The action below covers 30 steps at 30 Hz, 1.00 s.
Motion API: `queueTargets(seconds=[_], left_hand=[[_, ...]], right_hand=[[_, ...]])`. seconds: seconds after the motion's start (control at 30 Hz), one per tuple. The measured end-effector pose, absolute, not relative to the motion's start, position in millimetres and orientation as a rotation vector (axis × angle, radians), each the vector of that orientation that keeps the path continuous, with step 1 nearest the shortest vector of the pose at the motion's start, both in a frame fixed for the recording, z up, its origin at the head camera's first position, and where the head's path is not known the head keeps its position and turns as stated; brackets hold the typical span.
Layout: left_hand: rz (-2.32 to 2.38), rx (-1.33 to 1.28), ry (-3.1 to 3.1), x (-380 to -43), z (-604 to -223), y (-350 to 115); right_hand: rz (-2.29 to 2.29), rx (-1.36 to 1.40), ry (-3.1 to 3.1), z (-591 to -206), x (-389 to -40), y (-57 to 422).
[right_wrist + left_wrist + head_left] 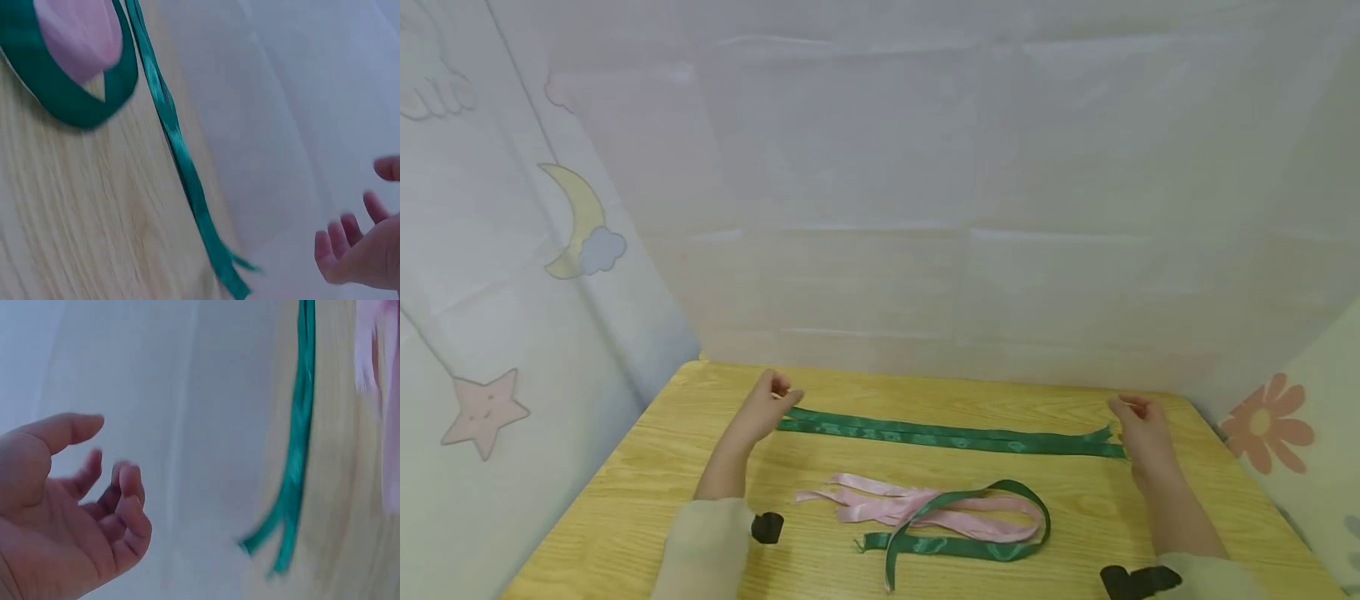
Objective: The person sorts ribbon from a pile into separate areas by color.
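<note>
Two-handed work with ribbon. Two lengths of green ribbon [925, 434] lie side by side across the counter [640, 492], beyond a bundle of pink ribbon [859, 502] that a looped green ribbon [955, 547] crosses. The left hand [767, 406] and right hand [1146, 433] stand at opposite ends. The step appears to be straightening the pair; a next move would call for pinching both ends or reaching for the nearer ribbons. The head view gives the whole layout; the wrist views add forked ends and empty, loosely bent fingers [137, 531], thumbs apart, though the right hand is cropped and blurred.
</note>
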<state>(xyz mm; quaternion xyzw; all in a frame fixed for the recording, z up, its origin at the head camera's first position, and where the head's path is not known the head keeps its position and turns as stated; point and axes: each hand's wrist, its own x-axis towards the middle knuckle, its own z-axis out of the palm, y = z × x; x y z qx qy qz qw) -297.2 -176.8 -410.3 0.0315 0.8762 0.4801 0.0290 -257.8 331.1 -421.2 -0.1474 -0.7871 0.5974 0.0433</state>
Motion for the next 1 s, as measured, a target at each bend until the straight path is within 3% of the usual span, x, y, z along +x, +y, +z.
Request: queueTargets(seconds=[0.17,0.33,1.0], left_hand=[[1.279,0.569,2.621,-269,-401,-126],[0.967,0.879,2.41,-243,-418,-89],[0.385,1.026,2.612,-226,-456,-56]], right_hand=[[1.617,0.104,-2.74,-421,-254,290],[1.61,0.373,-2.843,-429,-253,264],[1.736,0.778,-2.939,-437,-252,239]])
